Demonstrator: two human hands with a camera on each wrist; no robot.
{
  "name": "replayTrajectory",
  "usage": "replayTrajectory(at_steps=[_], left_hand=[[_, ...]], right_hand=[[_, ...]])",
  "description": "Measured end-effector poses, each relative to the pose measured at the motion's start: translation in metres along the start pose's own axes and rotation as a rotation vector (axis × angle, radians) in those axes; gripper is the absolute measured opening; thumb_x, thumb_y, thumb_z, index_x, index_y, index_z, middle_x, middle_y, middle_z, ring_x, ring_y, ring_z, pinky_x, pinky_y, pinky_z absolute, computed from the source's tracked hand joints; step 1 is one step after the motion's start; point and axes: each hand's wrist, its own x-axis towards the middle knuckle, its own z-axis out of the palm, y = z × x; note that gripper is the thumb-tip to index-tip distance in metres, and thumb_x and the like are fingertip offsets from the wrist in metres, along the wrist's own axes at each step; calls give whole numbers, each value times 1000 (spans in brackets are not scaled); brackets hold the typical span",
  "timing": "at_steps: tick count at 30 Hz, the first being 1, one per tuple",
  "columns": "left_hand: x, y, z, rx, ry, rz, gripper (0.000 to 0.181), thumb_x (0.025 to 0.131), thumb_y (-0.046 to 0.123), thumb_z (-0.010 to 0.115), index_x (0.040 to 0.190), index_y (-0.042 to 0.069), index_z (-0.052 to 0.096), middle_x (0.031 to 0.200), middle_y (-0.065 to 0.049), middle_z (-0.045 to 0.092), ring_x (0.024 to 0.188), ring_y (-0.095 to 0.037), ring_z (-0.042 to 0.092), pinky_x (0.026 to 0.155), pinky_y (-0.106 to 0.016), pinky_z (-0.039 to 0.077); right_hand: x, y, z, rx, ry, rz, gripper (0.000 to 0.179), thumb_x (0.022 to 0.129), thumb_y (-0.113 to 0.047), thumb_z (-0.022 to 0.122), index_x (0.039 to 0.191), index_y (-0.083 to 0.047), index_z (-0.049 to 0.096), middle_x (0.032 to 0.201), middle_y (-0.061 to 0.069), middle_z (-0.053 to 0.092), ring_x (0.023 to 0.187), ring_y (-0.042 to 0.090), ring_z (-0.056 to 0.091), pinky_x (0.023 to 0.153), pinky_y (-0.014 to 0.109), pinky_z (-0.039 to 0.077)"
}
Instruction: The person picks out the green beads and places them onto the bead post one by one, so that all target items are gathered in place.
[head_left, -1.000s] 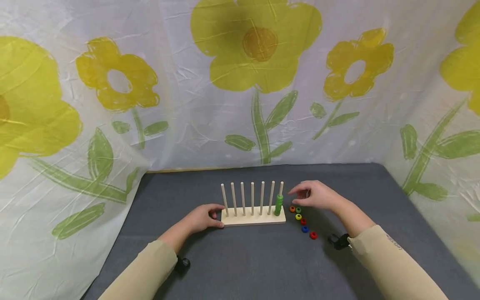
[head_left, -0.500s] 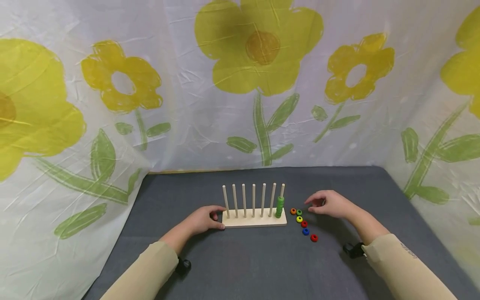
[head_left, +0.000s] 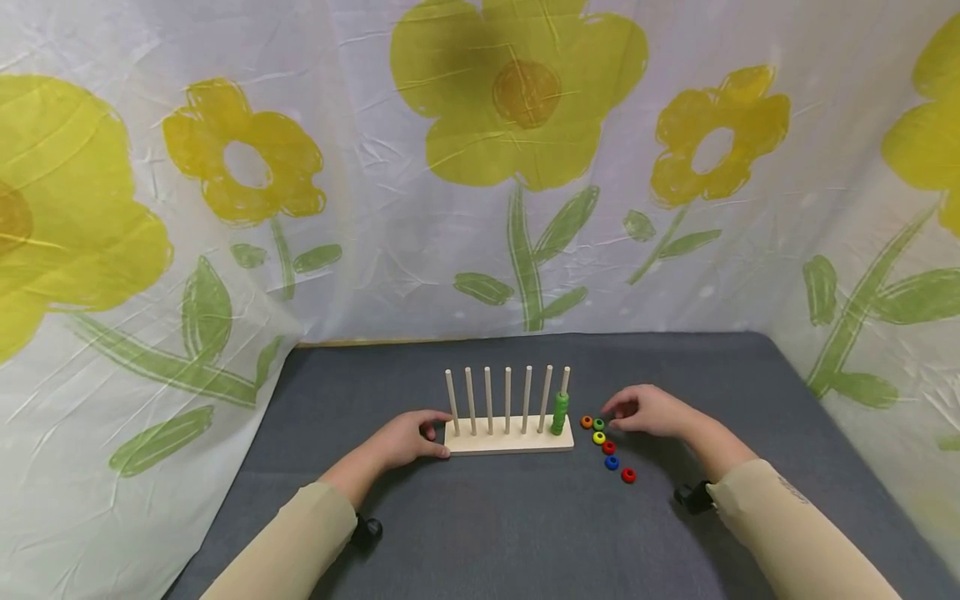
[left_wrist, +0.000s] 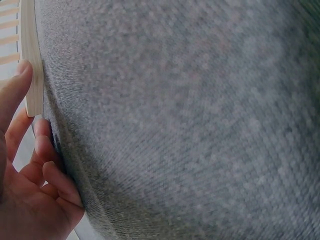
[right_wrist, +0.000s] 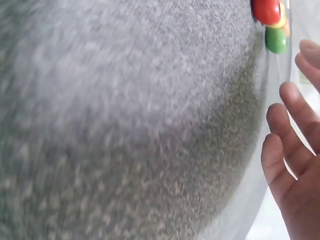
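A wooden peg rack [head_left: 510, 446] stands on the dark cloth with several upright pegs. Green beads [head_left: 559, 414] are stacked on its rightmost peg. My left hand [head_left: 403, 439] pinches the left end of the base between thumb and fingers, as the left wrist view also shows. Just right of a loose green bead [head_left: 598, 425], my right hand [head_left: 647, 410] hovers with relaxed fingers and holds nothing. In the right wrist view, that green bead [right_wrist: 276, 41] lies beyond the fingertips, apart from them.
Loose beads trail toward the front right of the rack: orange [head_left: 587, 422], yellow [head_left: 598, 437], red [head_left: 608, 448], blue [head_left: 612, 462] and another red bead [head_left: 628, 475]. A flower-printed sheet [head_left: 390, 250] hangs behind and beside the dark tabletop [head_left: 480, 525].
My right hand drew away to the right from the rack, then came slightly back toward the loose beads. The left hand stays on the rack. The view shifted slightly.
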Motion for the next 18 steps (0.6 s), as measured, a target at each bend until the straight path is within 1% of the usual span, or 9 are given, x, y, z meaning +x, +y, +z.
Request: replayTrajectory(at_steps=[7,12,18], left_hand=[[1,0,-1,6,-3,-2,58,78,29,86,132,19,65,84,1,55,75,-16,49,72,-35,37],[1,0,-1,7,-7,-7,59,78,29,86,132,19,65,84,1,55,76,-16,49,72,-35,37],[2,0,0,13,-6,-11,59,78,29,86,132,19,65,84,1,55,76,-16,49,72,-35,37]], right_hand=[[9,2,5,-26,-10,14,19,88,-22,76,105,-14,75,90,-4,60,79,15,52,67,33,45],[14,6,8,-53,-10,18,18,87,-23,77,104,-16,75,90,-4,59,80,15,51,68,33,44],[17,6,10,-53,-19,36,18,87,-23,78,104,-17,76,90,-2,59,80,16,50,69,34,43]])
